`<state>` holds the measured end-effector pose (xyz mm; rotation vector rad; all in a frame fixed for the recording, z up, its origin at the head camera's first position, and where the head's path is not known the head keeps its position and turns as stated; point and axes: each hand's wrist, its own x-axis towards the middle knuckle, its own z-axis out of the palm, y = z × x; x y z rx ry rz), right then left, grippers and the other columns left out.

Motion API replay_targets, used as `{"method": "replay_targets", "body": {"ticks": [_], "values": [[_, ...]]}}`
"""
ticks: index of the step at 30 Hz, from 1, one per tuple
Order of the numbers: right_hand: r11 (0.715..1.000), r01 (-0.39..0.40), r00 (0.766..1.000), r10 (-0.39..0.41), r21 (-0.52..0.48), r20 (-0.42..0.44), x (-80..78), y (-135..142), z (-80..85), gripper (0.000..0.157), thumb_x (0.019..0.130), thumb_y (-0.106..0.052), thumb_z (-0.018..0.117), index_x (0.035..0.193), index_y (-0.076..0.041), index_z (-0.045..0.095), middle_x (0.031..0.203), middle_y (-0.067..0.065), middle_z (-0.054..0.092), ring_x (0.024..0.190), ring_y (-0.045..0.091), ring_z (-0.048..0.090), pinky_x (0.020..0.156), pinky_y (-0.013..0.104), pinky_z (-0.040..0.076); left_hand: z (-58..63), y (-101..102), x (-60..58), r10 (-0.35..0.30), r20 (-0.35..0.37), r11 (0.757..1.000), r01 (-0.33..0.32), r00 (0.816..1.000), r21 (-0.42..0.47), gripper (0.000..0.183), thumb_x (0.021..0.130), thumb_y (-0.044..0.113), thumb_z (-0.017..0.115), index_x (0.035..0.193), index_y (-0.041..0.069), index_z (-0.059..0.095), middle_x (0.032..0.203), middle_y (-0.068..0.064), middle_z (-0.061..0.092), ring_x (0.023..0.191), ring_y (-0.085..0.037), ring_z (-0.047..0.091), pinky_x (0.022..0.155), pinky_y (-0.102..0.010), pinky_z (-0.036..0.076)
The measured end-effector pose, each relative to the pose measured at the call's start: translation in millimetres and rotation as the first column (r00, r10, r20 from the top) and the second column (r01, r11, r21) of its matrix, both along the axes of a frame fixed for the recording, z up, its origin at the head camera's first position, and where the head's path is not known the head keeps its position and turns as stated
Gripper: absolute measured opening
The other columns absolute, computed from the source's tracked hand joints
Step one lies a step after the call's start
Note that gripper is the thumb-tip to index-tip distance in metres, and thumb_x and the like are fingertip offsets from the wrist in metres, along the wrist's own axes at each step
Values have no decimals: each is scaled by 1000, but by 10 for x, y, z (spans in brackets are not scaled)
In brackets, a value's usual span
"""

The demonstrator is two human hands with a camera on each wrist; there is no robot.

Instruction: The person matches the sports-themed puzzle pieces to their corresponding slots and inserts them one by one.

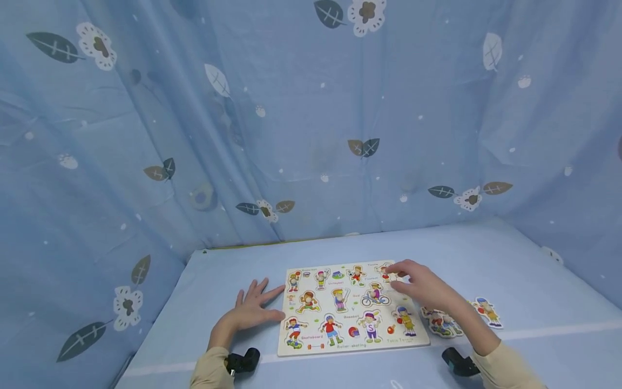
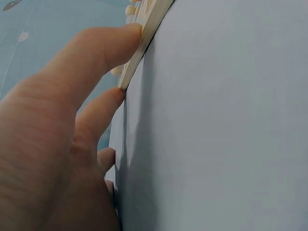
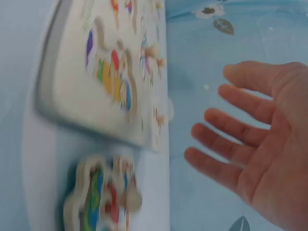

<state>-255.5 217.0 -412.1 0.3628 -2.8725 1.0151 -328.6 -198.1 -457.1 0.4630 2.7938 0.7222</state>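
Note:
A wooden knob puzzle board [image 1: 350,348] with sports figures lies flat on the table. My left hand [image 1: 254,308] is at its left side, fingers spread; in the left wrist view the thumb and index fingertip touch the board's edge [image 2: 153,24]. My right hand [image 1: 427,283] hovers over the upper right corner, near the tennis figure [image 1: 384,273], which it partly covers. In the right wrist view the right hand [image 3: 260,134] has loosely extended fingers and holds nothing. A recessed figure outline [image 3: 113,72] without a knob shows near the board's corner there.
Right of the board lie several loose puzzle pieces [image 1: 443,324] in a pile, partly behind my right forearm, and a figure piece with a blue cap [image 1: 487,312]. A blue patterned curtain [image 1: 320,135] hangs behind the cloth-covered table [image 1: 233,265].

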Motion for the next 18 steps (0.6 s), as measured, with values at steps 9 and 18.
{"method": "replay_targets", "body": {"ticks": [9,18], "values": [[999,19,999,-18,49,-28,170,241,13,31,93,-16,67,123,-6,66,119,10,65,110,31,61,92,51,53,28,9,25,-1,-6,1000,1,1000,4,80,76,55,75,147,26,50,162,-20,21,149,-47,2,115,-68,-4],[992,-59,994,49,109,94,358,461,-74,45,82,-25,79,123,-12,66,126,7,61,119,36,57,92,57,51,11,-2,18,-2,-5,1000,2,1000,1,79,78,55,75,147,26,50,163,-19,21,150,-46,2,116,-68,-3]]}}
